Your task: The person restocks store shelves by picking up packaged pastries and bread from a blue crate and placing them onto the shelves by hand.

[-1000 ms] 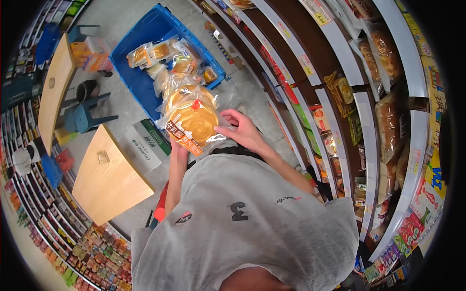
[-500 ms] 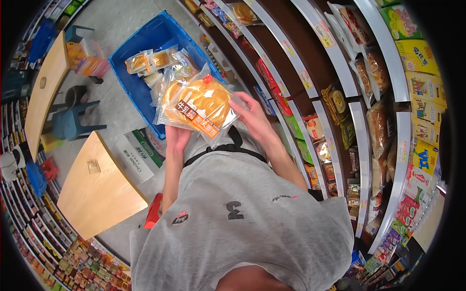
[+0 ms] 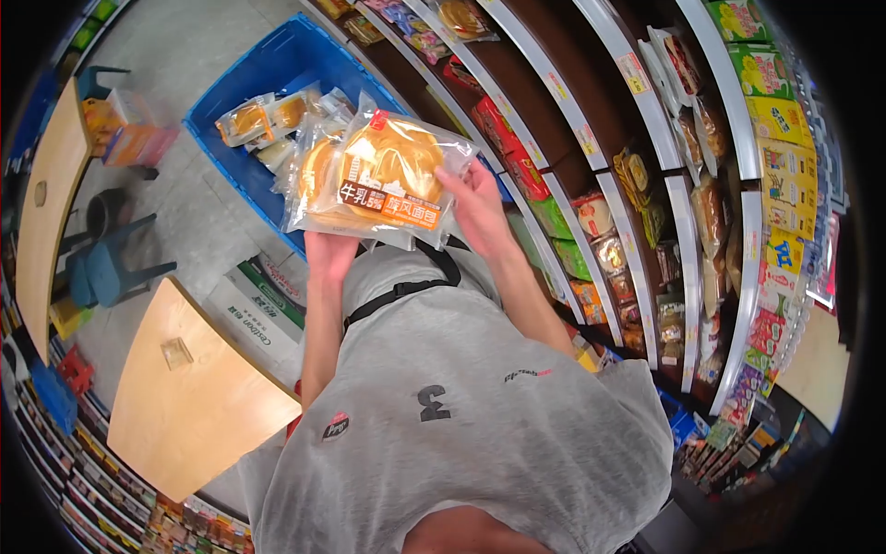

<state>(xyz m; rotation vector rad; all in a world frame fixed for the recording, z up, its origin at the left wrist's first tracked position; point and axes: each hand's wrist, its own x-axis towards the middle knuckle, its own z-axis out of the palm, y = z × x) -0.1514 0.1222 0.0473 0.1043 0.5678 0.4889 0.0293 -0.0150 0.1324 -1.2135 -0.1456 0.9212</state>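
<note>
My right hand (image 3: 477, 205) grips the right edge of a clear-wrapped round bread (image 3: 397, 157), with the thumb on top of the film. An orange and brown label with Chinese print runs along the pack's near side. Under and left of it is at least one more wrapped bread (image 3: 317, 175), partly covered. My left hand (image 3: 330, 254) holds the packs from below, its fingers mostly hidden beneath them. Beyond the packs stands a blue crate (image 3: 214, 168) with several wrapped breads (image 3: 247, 120) inside. The held packs hide part of the crate.
Shelves (image 3: 604, 111) with wrapped breads and snack packs rise close on my right. To my left are a wooden tabletop (image 3: 198, 397), a second tabletop (image 3: 51, 212), a blue stool (image 3: 115, 268) and a printed carton (image 3: 254, 314) on the floor.
The top bread pack has turned slightly and shifted up and right in view, spreading from the pack beneath. The surroundings have shifted a little with my head. Both hands keep hold.
</note>
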